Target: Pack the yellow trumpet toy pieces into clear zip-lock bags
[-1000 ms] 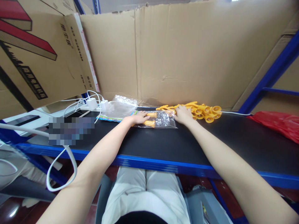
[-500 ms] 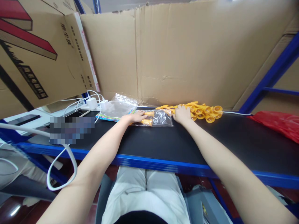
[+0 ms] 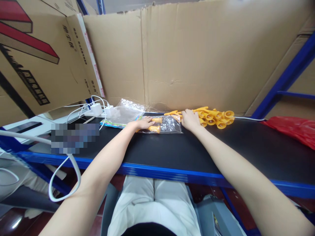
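Observation:
My left hand [image 3: 145, 122] lies flat, fingers stretched out, on a clear plastic bag [image 3: 171, 124]. Two orange-yellow plastic pieces with flared ends, one of them this lower piece [image 3: 155, 129], stick out from under its fingers within the bag. My right hand [image 3: 190, 120] rests at the bag's right end, fingers extended over the left part of a pile of yellow plastic pieces [image 3: 218, 116]. These have thin branching stems to the left and round cup ends to the right. My right fingertips partly hide the stems; no held piece shows.
More clear packaging [image 3: 129, 109] with a colourful strip lies behind my left hand. White chargers [image 3: 96, 109] and cables stand at the left, beside a blurred patch. A red plastic bag [image 3: 292, 129] lies at the right. Cardboard [image 3: 197, 59] walls the back; the shelf has a blue front beam [image 3: 172, 173].
My right hand has shifted very slightly left along the pile. My left hand and the bag stay where they were.

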The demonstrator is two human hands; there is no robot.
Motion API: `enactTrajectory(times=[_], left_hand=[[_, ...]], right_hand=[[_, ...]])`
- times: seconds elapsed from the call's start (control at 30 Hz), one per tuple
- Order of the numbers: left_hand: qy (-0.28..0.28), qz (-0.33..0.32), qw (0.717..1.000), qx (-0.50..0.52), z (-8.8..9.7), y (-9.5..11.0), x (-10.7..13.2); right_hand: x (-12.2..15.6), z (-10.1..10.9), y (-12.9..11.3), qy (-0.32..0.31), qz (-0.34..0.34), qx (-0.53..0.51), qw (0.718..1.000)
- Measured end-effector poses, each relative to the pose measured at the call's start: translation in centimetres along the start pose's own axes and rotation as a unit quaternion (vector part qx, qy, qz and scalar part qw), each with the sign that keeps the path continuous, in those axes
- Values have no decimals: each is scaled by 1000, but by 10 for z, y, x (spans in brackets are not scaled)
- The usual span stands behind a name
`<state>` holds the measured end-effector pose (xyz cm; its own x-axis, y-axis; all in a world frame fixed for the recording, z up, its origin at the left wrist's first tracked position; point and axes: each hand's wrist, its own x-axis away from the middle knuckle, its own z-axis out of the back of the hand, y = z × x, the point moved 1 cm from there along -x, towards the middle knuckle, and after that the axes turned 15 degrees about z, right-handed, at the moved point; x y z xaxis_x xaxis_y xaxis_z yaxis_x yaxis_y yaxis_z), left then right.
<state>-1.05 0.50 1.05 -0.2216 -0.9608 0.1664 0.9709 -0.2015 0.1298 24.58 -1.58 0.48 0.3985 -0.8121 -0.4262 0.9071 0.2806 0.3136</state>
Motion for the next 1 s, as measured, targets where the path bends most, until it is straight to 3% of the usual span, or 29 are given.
enactTrajectory(times=[0.23,0.53,0.7,0.83,1.0], left_hand=[[-7,1,1000,1,1,2,2],[-10,6,1000,7,0,1,1],[-5,2,1000,7,-1,-1,-1],[-2,6,1000,-1,0,1,1],[-3,7,1000,0,3,3,6]], right_hand=[[-4,-6,-11,-70,77,-96,990],[-6,-5,-13,-54,-22,-78,995],[-5,-4,-10,-45,-52,-118,991],[-5,-3,1,-3,-122,-222,967],[-7,4,11,124,-155,-309,930]])
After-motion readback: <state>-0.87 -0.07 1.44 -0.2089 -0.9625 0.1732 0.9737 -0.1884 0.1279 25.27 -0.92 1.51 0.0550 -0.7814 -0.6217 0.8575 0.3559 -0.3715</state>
